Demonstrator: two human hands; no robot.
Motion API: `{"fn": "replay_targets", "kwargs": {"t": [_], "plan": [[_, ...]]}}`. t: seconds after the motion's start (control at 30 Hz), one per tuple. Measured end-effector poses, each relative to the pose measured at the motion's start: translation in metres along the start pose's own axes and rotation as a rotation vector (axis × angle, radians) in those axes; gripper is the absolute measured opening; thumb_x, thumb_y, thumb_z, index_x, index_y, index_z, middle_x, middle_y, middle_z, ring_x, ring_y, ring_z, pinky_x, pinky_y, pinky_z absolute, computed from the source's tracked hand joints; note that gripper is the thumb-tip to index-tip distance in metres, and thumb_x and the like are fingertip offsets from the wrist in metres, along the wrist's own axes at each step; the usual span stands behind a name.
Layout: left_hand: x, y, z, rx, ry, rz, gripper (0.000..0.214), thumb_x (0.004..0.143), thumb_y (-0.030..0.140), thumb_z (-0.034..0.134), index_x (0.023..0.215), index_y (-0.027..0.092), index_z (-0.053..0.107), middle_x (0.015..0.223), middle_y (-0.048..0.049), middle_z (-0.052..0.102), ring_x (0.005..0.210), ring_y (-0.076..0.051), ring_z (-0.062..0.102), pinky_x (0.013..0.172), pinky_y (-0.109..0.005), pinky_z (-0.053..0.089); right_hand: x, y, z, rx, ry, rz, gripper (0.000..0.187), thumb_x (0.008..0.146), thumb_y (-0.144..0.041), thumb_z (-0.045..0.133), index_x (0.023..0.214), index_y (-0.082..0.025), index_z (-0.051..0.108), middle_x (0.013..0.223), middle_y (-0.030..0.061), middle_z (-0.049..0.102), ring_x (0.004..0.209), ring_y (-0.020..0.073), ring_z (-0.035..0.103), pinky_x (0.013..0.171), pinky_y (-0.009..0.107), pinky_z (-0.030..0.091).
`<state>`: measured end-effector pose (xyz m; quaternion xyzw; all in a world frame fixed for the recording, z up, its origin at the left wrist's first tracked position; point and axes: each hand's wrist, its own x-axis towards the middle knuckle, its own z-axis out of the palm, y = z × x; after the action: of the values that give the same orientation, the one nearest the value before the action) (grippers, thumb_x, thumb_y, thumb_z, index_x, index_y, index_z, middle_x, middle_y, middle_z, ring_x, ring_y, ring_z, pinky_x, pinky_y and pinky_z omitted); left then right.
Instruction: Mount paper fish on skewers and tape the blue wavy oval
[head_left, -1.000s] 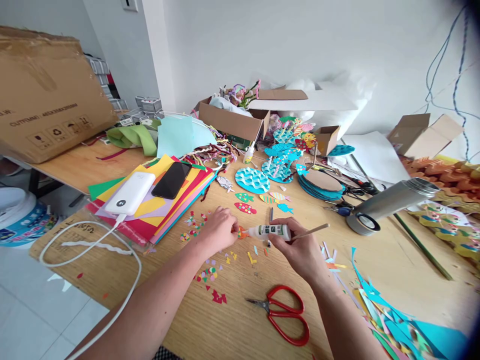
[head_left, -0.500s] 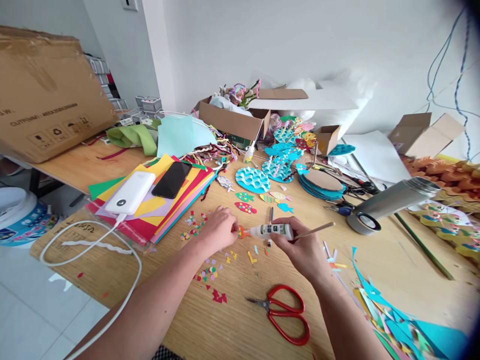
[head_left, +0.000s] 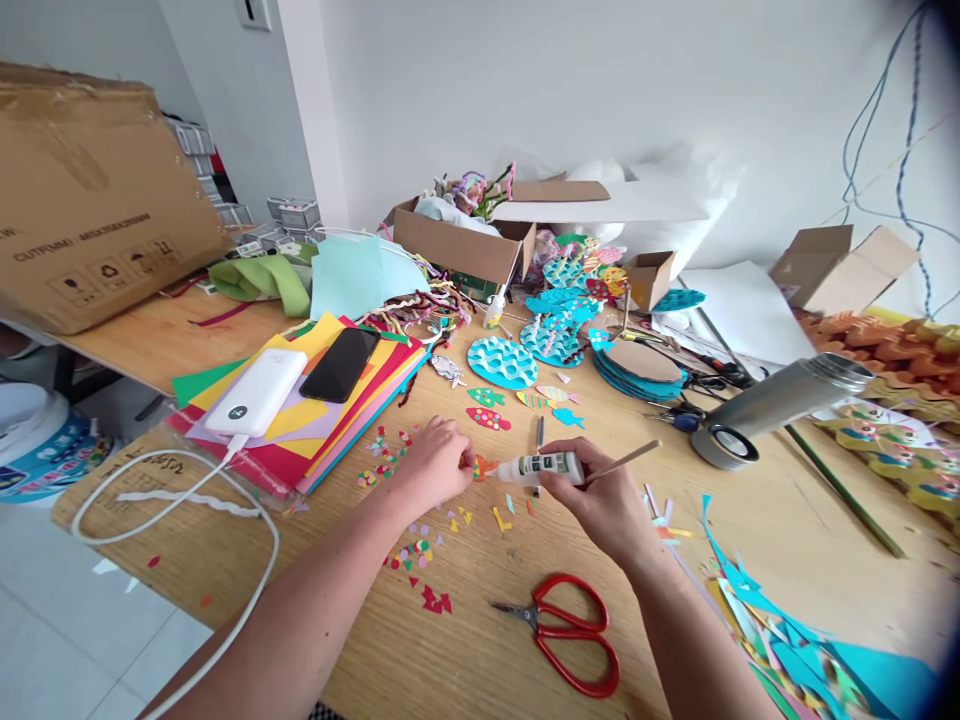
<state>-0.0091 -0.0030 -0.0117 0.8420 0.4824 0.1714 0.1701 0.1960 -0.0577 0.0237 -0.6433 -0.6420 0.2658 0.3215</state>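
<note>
My left hand (head_left: 441,460) is closed on a small orange paper fish (head_left: 484,467), most of it hidden by the fingers. In my right hand (head_left: 592,490) lies a white glue bottle (head_left: 541,468), tipped sideways with its nozzle at the fish's tail. A thin wooden stick (head_left: 624,460) also sticks out of the right hand. Beyond the hands lie a red dotted paper fish (head_left: 488,419), a green one (head_left: 486,396) and a blue one (head_left: 568,417). Small paper dots and triangles (head_left: 411,552) are scattered in front of the left hand.
Red-handled scissors (head_left: 571,632) lie open near the front. Coloured paper sheets (head_left: 352,432) carry a phone (head_left: 341,364) and a white power bank (head_left: 256,392), whose cable loops by my left arm. A steel flask (head_left: 787,398) lies at right, near blue paper scraps (head_left: 802,640).
The view has shifted slightly. Both hands keep their hold, and the glue bottle's nozzle stays at the orange fish.
</note>
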Motion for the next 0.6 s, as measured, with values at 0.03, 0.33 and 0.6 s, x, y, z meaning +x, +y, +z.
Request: {"fn": "replay_targets", "kwargs": {"t": [0.03,0.33,0.6], "plan": [[0.0001,-0.0001,0.0002,-0.002,0.002,0.001,0.007,0.072,0.015,0.062,0.072,0.018,0.068,0.082,-0.0062,0.063,0.092,-0.022,0.055,0.083,-0.032,0.044,0.0000,0.0001,-0.0002,-0.007,0.000,0.002,0.023,0.071,-0.030,0.057,0.091,-0.019,0.062,0.068,-0.0008,0.057,0.056,0.0135,0.050,0.050,0.025,0.039],[-0.0006,0.0011,-0.0004,-0.012,0.009,0.003,0.007,0.073,0.015,0.062,0.071,0.018,0.068,0.082,-0.0060,0.064,0.091,-0.022,0.055,0.083,-0.032,0.044,0.0000,-0.0007,-0.0013,-0.029,0.015,0.019,0.024,0.069,-0.031,0.057,0.089,-0.018,0.063,0.065,-0.0013,0.057,0.053,0.0132,0.049,0.049,0.024,0.039],[0.0001,0.0009,-0.0004,-0.001,-0.003,-0.003,0.006,0.073,0.017,0.062,0.072,0.018,0.068,0.082,-0.0067,0.063,0.092,-0.022,0.055,0.083,-0.032,0.044,0.0007,0.0006,-0.0026,-0.023,0.040,0.040,0.026,0.070,-0.033,0.057,0.090,-0.018,0.063,0.056,-0.0033,0.053,0.049,0.0126,0.046,0.046,0.023,0.036]]}}
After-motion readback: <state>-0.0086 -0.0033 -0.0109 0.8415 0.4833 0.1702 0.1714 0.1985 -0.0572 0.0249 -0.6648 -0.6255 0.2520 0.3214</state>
